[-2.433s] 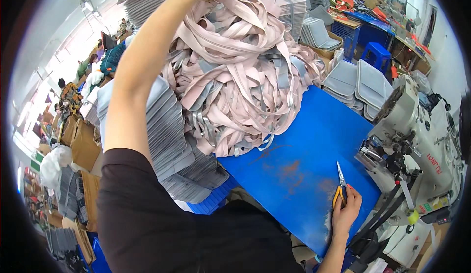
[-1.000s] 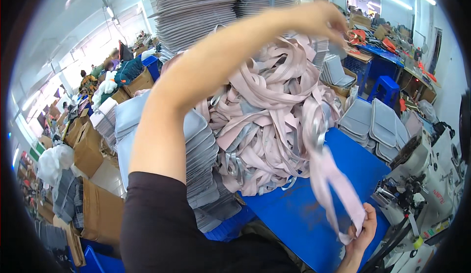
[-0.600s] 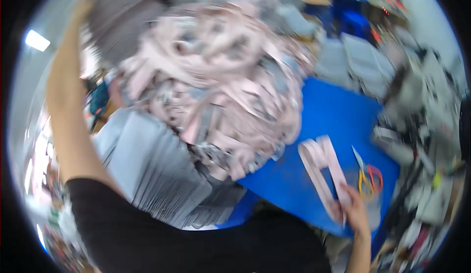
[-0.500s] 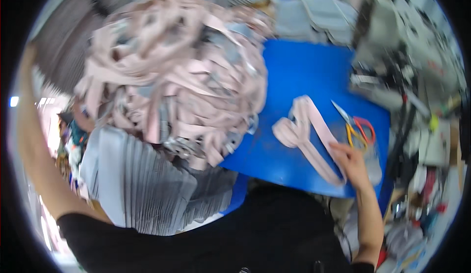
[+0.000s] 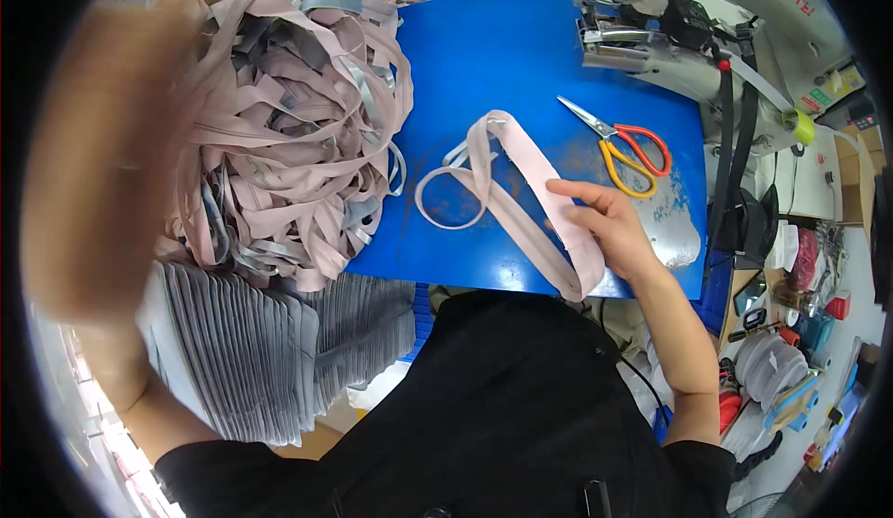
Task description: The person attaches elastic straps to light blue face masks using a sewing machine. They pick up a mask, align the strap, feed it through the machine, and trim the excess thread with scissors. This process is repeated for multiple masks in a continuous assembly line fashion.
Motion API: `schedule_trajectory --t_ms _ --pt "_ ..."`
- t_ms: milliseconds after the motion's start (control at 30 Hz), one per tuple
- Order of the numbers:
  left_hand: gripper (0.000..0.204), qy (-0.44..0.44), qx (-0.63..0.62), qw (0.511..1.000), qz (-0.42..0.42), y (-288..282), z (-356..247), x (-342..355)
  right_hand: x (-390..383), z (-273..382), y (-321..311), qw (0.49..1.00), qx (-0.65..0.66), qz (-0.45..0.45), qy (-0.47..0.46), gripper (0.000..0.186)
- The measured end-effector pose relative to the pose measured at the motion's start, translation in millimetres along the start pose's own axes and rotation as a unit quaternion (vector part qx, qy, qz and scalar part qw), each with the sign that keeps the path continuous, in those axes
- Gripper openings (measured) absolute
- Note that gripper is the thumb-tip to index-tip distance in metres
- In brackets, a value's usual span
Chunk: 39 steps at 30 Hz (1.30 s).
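Observation:
My right hand pinches a pink zipper strip between thumb and fingers. The strip lies looped on the blue tabletop, with a grey tab at its far end and one coil to the left. Right of the strip rest scissors with one red and one yellow handle, blades pointing away to the left. My left hand is raised close at the upper left, a large blur; its fingers are smeared and nothing can be made out in it.
A high tangle of pink and grey strips covers the tabletop's left side. In front of it stand stacked grey folded panels. A sewing machine occupies the far right. Spools and small tools crowd the right side.
The view has shifted, and the blue tabletop now sits higher and further left. My left arm, stretched out to the far left before, has come back close. My right hand still holds the strip.

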<state>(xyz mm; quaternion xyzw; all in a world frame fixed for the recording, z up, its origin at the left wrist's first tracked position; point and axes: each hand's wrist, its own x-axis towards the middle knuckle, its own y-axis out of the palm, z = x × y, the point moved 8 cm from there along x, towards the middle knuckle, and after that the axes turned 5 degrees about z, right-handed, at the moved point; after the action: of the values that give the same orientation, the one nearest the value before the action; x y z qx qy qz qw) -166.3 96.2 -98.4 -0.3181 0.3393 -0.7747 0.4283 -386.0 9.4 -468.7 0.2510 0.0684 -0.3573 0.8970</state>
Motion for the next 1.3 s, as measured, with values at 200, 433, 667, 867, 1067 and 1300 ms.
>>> schedule_trajectory --t_ms 200,433,667,867,1067,1300 --pt "0.036 0.207 -0.221 0.946 0.115 81.1 -233.2 0.9 16.4 10.8 10.1 0.986 0.130 0.008 -0.102 0.040" --pt "0.037 0.173 -0.413 0.894 -0.012 105.1 -245.3 79.4 2.7 56.5 8.9 0.953 -0.169 0.010 -0.250 0.028" --pt "0.036 0.244 -0.416 0.805 0.344 184.8 -160.9 123.0 6.2 90.4 19.7 0.918 -0.326 -0.034 -0.223 0.019" --pt "0.032 0.219 -0.476 0.781 0.340 189.8 -125.2 122.6 5.1 88.4 4.5 0.918 -0.287 -0.078 -0.261 0.015" --pt "0.031 0.189 -0.521 0.764 0.330 201.5 -93.2 102.3 5.5 68.2 6.0 0.933 -0.242 -0.071 -0.258 0.014" --pt "0.035 0.160 -0.488 0.786 0.343 195.1 -70.8 96.2 4.2 59.0 7.2 0.961 -0.183 -0.067 -0.196 0.016"
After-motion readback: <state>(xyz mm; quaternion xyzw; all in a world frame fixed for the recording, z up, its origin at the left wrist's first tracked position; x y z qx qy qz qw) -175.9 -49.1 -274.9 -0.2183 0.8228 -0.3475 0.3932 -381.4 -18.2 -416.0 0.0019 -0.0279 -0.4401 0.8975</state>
